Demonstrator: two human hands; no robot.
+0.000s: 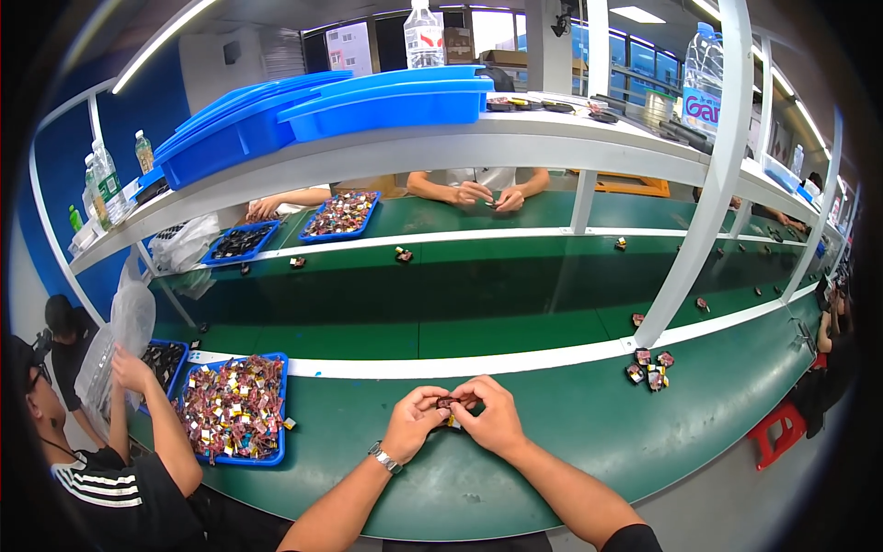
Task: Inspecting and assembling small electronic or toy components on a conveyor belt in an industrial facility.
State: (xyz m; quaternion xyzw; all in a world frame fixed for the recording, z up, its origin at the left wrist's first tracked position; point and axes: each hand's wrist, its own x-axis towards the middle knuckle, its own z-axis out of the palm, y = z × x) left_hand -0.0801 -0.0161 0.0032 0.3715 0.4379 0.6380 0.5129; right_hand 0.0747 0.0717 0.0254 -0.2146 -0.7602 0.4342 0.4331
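Just in front of me, above the green work surface (543, 432), both hands meet at the fingertips. Between them is a small dark, reddish part (446, 403) with a whitish-yellow bit below it; the fingers cover most of it. My left hand (411, 428), with a metal watch on the wrist, pinches it from the left. My right hand (494, 423) grips it from the other side, thumb and fingers closed. A blue tray (283, 405) heaped with small red, white and yellow wired pieces (232, 405) stands left of my hands. Several small black-and-red pieces (655, 375) lie to the right.
A white rail (478, 366) separates my surface from a dark green belt carrying scattered pieces. A white post (685, 239) rises at right, under a shelf with blue bins (386, 106) and bottles. At left, a co-worker holds a clear plastic bag (131, 313); others work across the belt.
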